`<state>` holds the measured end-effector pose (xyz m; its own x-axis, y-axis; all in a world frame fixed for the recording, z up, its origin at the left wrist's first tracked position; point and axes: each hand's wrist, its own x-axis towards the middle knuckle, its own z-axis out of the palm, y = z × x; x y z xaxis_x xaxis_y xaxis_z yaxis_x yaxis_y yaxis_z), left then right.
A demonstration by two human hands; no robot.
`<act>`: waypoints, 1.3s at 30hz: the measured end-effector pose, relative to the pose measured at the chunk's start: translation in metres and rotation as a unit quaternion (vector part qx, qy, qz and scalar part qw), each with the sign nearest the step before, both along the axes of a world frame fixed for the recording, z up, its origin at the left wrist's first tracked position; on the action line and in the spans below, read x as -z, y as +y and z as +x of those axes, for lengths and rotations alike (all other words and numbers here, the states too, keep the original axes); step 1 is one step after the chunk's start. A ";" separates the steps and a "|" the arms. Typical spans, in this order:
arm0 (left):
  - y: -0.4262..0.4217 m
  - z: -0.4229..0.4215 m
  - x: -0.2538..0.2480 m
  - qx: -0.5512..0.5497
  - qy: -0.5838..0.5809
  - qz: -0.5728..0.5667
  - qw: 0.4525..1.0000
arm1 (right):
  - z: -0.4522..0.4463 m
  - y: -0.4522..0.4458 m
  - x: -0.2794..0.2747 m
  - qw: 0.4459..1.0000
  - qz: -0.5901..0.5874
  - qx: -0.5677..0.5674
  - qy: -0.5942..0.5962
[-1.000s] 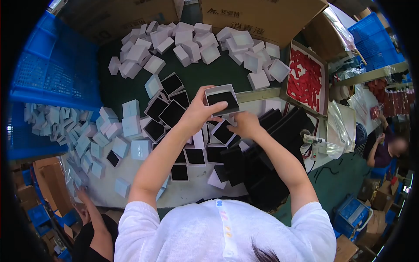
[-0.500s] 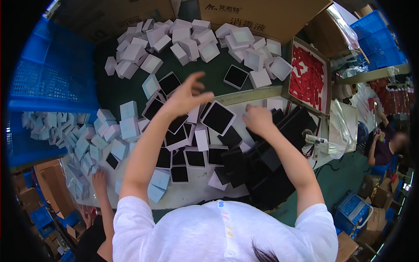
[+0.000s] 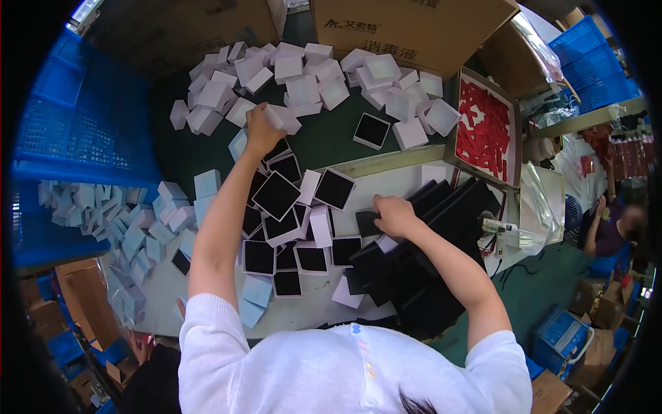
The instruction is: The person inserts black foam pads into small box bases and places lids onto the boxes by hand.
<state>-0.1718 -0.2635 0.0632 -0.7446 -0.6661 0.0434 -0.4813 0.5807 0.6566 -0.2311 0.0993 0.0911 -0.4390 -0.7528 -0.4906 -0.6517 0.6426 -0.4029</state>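
Note:
At the near edge of the far pile, my left hand point(image 3: 261, 132) is closed on a small white box point(image 3: 283, 120). My right hand point(image 3: 396, 216) is closed with its fingertips at the edge of a thin black pad point(image 3: 367, 223), beside a heap of black pads point(image 3: 420, 259). Between my hands lie several white boxes with black inside, among them a tilted one point(image 3: 276, 196) on top and another point(image 3: 335, 189) to its right. One more black-filled box point(image 3: 372, 131) sits apart on the green surface.
White boxes point(image 3: 303, 90) are piled at the back before a cardboard carton point(image 3: 414, 31). Pale blue boxes point(image 3: 160, 228) spread at left by a blue crate point(image 3: 83, 117). A tray point(image 3: 518, 138) holds red pieces. Co-workers sit at lower left and far right.
My left hand has reached away to the far pile and taken hold of a white box. The right hand has moved slightly left and nearer, onto a black pad. The co-worker's hand at left has drawn back.

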 end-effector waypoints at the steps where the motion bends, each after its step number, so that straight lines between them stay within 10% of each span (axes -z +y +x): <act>1: 0.012 0.012 -0.013 0.022 0.055 -0.008 0.998 | -0.001 -0.001 -0.007 1.000 -0.004 0.000 -0.003; 6: 0.084 0.058 -0.091 0.133 0.168 0.315 0.925 | -0.016 -0.002 -0.070 0.943 -0.245 0.218 -0.055; 8: 0.129 0.071 -0.108 0.162 0.099 0.395 0.899 | 0.003 -0.011 -0.091 0.831 -0.520 0.137 0.144; 15: 0.185 0.063 -0.136 0.186 0.138 0.574 0.785 | 0.023 -0.008 -0.091 0.835 -0.544 -0.049 0.062; 17: 0.193 0.063 -0.137 0.195 0.229 0.697 0.651 | 0.022 -0.003 -0.088 0.823 -0.564 -0.063 0.012; 22: 0.190 0.058 -0.133 0.024 0.129 0.727 0.674 | 0.026 -0.009 -0.077 0.740 -0.651 -0.017 -0.169; 24: 0.188 0.060 -0.127 0.039 0.090 0.595 0.798 | 0.017 -0.006 -0.073 0.722 -0.642 0.108 -0.233; 27: 0.173 0.067 -0.126 0.027 0.088 0.501 0.860 | -0.036 0.026 -0.074 0.872 -0.450 0.186 0.047; 30: 0.157 0.075 -0.127 0.042 0.077 0.468 0.880 | -0.068 0.077 -0.073 0.888 -0.381 0.214 0.145; 32: 0.158 0.076 -0.139 0.127 -0.016 0.289 0.949 | -0.066 0.101 -0.087 0.870 -0.368 0.267 0.191; 34: 0.179 0.065 -0.145 0.146 0.060 -0.142 0.977 | -0.048 0.117 -0.085 0.865 -0.344 0.266 0.251; 36: 0.200 0.039 -0.129 0.216 0.175 0.001 0.961 | -0.021 0.133 -0.071 0.885 -0.265 0.265 0.275; 39: 0.265 -0.015 -0.049 0.250 0.038 0.228 0.940 | 0.022 0.133 -0.037 0.908 -0.198 0.236 0.284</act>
<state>-0.1871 0.0012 0.1124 -0.9760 -0.1957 -0.0956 -0.1640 0.3715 0.9138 -0.2086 0.2321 0.1278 -0.8560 -0.4829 0.1846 -0.5165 0.7824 -0.3480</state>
